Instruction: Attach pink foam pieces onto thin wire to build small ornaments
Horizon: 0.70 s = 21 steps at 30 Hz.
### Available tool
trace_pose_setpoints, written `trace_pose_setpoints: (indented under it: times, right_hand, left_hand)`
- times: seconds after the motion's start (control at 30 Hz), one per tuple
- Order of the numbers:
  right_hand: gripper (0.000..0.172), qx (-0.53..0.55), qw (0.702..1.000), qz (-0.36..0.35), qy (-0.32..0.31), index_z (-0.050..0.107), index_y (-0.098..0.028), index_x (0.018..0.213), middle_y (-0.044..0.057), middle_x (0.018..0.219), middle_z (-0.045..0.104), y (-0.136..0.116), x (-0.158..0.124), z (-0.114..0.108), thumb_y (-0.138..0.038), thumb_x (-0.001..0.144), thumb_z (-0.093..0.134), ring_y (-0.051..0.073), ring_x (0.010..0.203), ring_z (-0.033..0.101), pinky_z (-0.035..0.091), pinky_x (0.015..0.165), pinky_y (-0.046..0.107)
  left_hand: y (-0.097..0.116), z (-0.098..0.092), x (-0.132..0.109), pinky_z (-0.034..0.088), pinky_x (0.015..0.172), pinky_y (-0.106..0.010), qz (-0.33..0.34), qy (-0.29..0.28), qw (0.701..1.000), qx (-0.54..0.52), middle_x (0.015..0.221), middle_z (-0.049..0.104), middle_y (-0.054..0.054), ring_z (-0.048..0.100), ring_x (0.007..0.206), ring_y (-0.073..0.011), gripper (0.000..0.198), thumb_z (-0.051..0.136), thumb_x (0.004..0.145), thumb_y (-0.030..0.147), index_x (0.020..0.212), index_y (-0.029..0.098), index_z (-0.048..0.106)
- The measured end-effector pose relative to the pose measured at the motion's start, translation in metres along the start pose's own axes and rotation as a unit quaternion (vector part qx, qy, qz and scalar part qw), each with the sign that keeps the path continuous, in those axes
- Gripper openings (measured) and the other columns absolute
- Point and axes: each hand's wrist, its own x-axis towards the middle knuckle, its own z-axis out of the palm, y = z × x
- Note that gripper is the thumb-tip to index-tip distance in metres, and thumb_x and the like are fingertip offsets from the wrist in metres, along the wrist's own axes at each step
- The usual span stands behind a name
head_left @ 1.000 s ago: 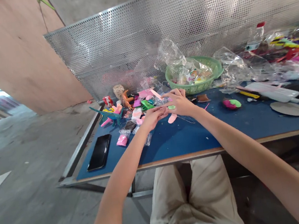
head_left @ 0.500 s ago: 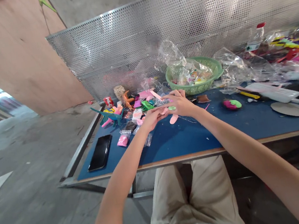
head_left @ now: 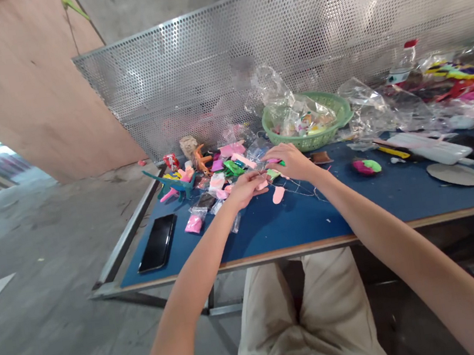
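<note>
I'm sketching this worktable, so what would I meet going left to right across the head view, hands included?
Black phone → small pink packet → left hand → right hand → magenta-and-green lump → grey oval piece.

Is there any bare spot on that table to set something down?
The blue tabletop looks mostly bare between the pale pink oval piece and its front edge, and between the magenta-and-green lump, the flat grey oval piece and that edge. It's crowded behind the left hand with small colourful pieces, and around the green plastic basket with clear plastic bags.
</note>
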Motion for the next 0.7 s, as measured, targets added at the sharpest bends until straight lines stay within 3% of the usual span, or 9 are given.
trace_pose_setpoints:
  times: [0.1, 0.2, 0.4, 0.53, 0.7]
  right_hand:
    - [0.024, 0.017, 1.0, 0.019, 0.006, 0.081, -0.026, 0.106, 0.007, 0.107, 0.078, -0.0039, 0.0024, 0.0076, -0.03, 0.102, 0.058, 0.027, 0.101, 0.066, 0.044, 0.09, 0.042]
    - [0.026, 0.046, 0.999, 0.022, 0.018, 0.081, -0.023, 0.099, 0.009, 0.101, 0.076, -0.0043, 0.0038, 0.0109, -0.029, 0.102, 0.056, 0.027, 0.099, 0.066, 0.047, 0.089, 0.041]
    - [0.028, 0.062, 0.997, 0.02, 0.029, 0.082, -0.024, 0.1, 0.01, 0.098, 0.075, 0.0008, 0.0031, 0.0083, -0.032, 0.103, 0.055, 0.027, 0.096, 0.064, 0.047, 0.092, 0.045]
    - [0.031, 0.052, 0.998, 0.016, 0.027, 0.083, -0.026, 0.101, 0.009, 0.096, 0.072, -0.0007, 0.0031, 0.008, -0.033, 0.104, 0.053, 0.027, 0.095, 0.06, 0.045, 0.091, 0.045]
    - [0.029, 0.041, 0.999, 0.014, 0.031, 0.083, -0.028, 0.103, 0.008, 0.096, 0.071, -0.0035, 0.0036, 0.0071, -0.031, 0.104, 0.055, 0.027, 0.094, 0.058, 0.041, 0.09, 0.045]
  left_hand:
    - [0.004, 0.0039, -0.0035, 0.057, 0.102, -0.053, -0.005, 0.006, 1.0, -0.019, 0.099, 0.076, -0.006, 0.074, 0.093, -0.0203, 0.016, 0.082, 0.085, 0.024, 0.096, 0.015, 0.074]
    - [0.0081, 0.006, -0.0045, 0.055, 0.108, -0.048, -0.012, 0.021, 0.999, -0.04, 0.095, 0.078, -0.008, 0.076, 0.091, -0.0194, 0.006, 0.075, 0.091, 0.018, 0.09, 0.013, 0.076]
    - [0.0107, 0.0038, -0.0052, 0.049, 0.115, -0.044, -0.003, -0.01, 0.999, -0.045, 0.098, 0.08, -0.013, 0.077, 0.1, -0.0218, 0.008, 0.08, 0.085, 0.013, 0.092, 0.01, 0.079]
    - [0.0077, 0.0017, -0.0045, 0.053, 0.106, -0.043, 0.012, -0.024, 0.998, -0.056, 0.095, 0.077, -0.009, 0.074, 0.093, -0.0185, 0.016, 0.085, 0.081, 0.019, 0.094, 0.012, 0.078]
    - [0.0038, 0.0002, -0.0011, 0.056, 0.092, -0.034, 0.045, -0.046, 0.996, -0.069, 0.078, 0.066, 0.0, 0.065, 0.077, -0.0112, 0.023, 0.088, 0.077, 0.027, 0.092, 0.014, 0.076]
